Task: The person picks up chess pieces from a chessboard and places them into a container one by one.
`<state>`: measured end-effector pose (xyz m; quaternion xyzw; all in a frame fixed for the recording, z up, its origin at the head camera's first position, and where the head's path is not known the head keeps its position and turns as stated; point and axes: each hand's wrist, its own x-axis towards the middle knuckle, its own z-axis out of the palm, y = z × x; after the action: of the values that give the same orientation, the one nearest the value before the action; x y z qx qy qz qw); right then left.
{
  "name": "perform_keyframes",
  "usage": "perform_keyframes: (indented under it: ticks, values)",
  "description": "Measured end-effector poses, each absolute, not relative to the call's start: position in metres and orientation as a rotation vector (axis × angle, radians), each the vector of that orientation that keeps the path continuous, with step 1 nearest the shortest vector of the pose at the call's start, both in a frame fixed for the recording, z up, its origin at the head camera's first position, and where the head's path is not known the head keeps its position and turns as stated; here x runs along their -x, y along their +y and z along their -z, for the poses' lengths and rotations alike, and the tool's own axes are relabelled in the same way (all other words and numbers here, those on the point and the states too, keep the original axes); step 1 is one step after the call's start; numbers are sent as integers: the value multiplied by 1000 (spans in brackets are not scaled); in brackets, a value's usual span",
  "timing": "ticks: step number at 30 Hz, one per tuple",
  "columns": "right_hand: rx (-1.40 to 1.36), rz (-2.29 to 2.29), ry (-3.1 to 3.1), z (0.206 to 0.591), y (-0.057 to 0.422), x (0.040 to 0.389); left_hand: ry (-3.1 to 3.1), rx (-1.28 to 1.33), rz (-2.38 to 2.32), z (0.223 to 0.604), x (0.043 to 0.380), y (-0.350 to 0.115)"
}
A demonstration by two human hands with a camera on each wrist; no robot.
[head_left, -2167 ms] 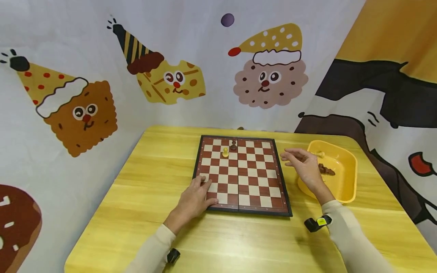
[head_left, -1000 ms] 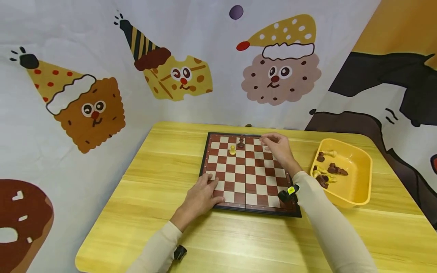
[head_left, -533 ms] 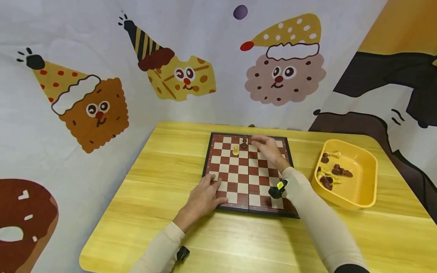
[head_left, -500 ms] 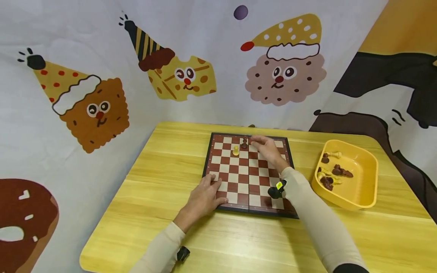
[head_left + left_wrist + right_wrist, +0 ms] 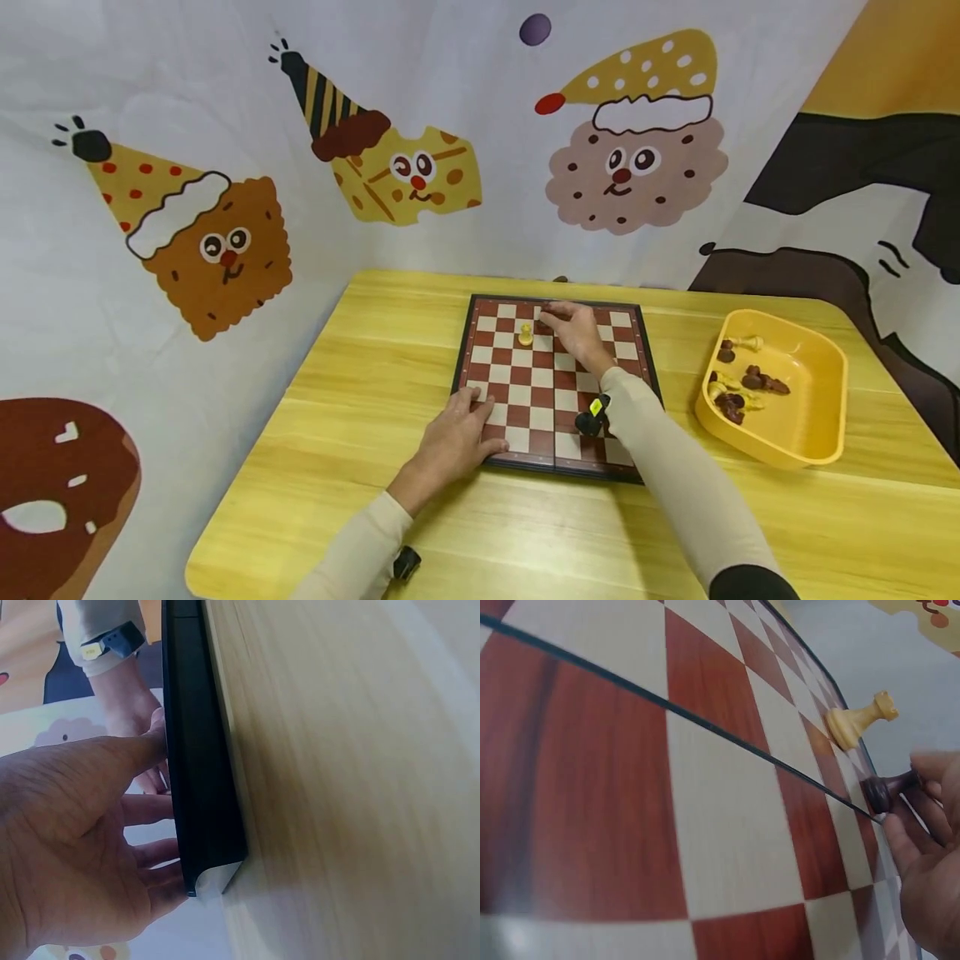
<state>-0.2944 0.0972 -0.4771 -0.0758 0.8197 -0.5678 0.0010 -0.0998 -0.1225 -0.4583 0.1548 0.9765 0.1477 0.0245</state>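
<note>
A red and cream chessboard (image 5: 519, 417) lies on the table. In the head view my left hand (image 5: 452, 435) rests on its near left corner, fingers spread on the squares, thumb at the front edge. The left wrist view shows the board's dark side (image 5: 199, 750) beside that hand. Near the far edge my right hand (image 5: 579, 335) pinches a dark brown chess piece (image 5: 879, 793), its top partly covered by fingers. The piece's base is at the board surface. A pale yellow rook (image 5: 526, 336) stands upright just left of it, untouched.
To the right stands a yellow plastic tub (image 5: 834, 417). Several brown and yellow chess pieces (image 5: 763, 381) lie loose inside it. A cloth with cartoon prints (image 5: 480, 250) hangs behind the wooden table (image 5: 337, 367).
My right hand has come from beside the tub across the board to the dark piece and now pinches it. The left hand keeps its place on the board. The head view has shifted slightly.
</note>
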Motion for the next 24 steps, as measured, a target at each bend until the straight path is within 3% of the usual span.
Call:
perform_keyframes:
  ticks: [12, 24]
  values:
    - [192, 1789, 2597, 483, 119, 283, 3022, -520, -473, 470, 91, -111]
    - [330, 1740, 2707, 434, 139, 281, 3057, -513, -510, 464, 98, -121]
